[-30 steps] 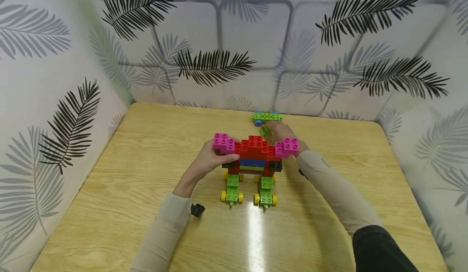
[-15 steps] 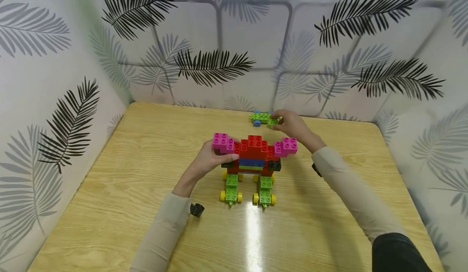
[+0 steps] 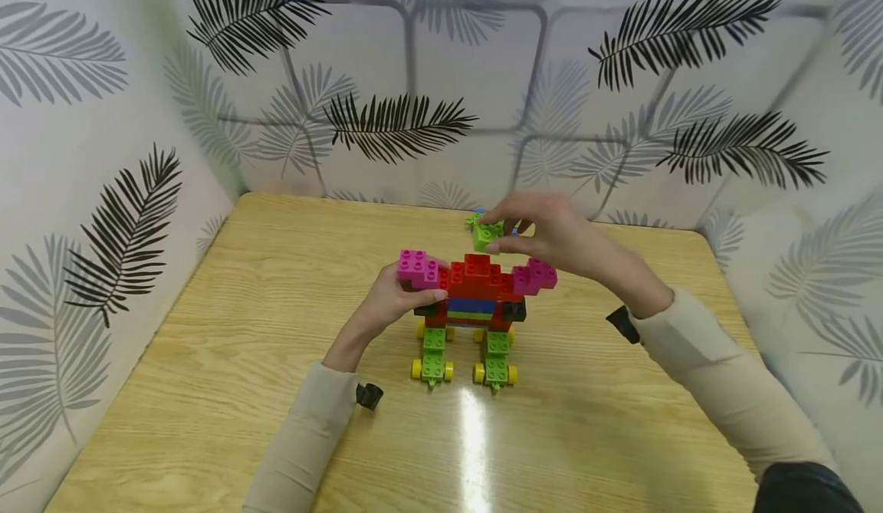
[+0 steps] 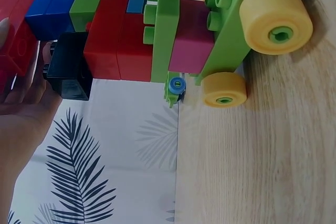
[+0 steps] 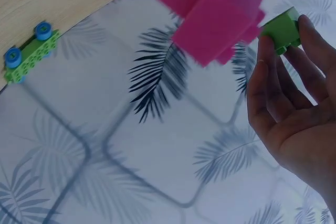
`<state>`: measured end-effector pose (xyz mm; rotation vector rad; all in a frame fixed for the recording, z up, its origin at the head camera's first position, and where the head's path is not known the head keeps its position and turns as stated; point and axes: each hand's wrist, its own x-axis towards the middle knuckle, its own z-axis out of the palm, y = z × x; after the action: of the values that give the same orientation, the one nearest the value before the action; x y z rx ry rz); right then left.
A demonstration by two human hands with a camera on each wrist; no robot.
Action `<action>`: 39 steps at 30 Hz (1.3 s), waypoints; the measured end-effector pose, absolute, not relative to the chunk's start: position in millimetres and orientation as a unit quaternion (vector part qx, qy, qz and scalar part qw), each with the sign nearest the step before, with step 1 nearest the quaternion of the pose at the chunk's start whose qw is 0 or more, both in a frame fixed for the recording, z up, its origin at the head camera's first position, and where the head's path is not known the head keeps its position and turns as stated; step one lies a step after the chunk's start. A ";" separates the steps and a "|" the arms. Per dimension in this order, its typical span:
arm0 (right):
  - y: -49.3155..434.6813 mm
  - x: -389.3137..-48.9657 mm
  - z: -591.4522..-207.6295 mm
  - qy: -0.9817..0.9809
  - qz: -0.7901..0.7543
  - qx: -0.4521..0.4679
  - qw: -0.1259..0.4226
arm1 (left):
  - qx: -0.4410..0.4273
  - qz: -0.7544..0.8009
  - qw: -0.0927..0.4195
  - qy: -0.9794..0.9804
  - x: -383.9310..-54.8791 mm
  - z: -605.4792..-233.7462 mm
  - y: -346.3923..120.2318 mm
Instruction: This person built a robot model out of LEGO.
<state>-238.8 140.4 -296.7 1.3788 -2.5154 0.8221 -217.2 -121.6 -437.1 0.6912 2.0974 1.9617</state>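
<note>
A toy-block figure [image 3: 471, 291] stands in the middle of the table in the head view, with pink arms, a red top, a blue and green middle and green feet on yellow wheels. My left hand [image 3: 386, 298] grips its left side below the pink arm, the thumb across the front. In the left wrist view that hand [image 4: 21, 116] shows behind a black block [image 4: 72, 69]. Just above and behind the red top, my right hand [image 3: 562, 241] pinches a small green block [image 3: 486, 235] between thumb and fingers. The right wrist view shows this green block [image 5: 282, 29] at the fingertips.
A green wheeled base [image 5: 32, 56] with blue wheels lies at the table's back edge, partly hidden behind the right hand in the head view. Leaf-patterned walls [image 3: 441, 60] enclose the wooden table [image 3: 290, 268] at the back and sides.
My right hand has picked the green block up from beside the blue-wheeled base and brought it up and toward me, over the figure's top. The left hand keeps its grip in place.
</note>
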 end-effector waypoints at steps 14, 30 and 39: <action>130.6 -226.6 -297.2 -0.858 0.246 0.451 0.010 | 0.226 0.664 0.099 0.706 -219.7 -436.0 -120.3; 122.7 -225.2 -293.5 -0.870 0.214 0.445 0.005 | 0.227 0.665 0.099 0.705 -220.8 -434.1 -118.2; 120.0 -222.1 -291.9 -0.881 0.209 0.425 -0.007 | 0.227 0.664 0.097 0.706 -218.1 -433.6 -117.7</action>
<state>-222.1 120.0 -291.9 1.3425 -2.7794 0.6596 -218.1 -117.7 -433.6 0.6712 2.0903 1.9654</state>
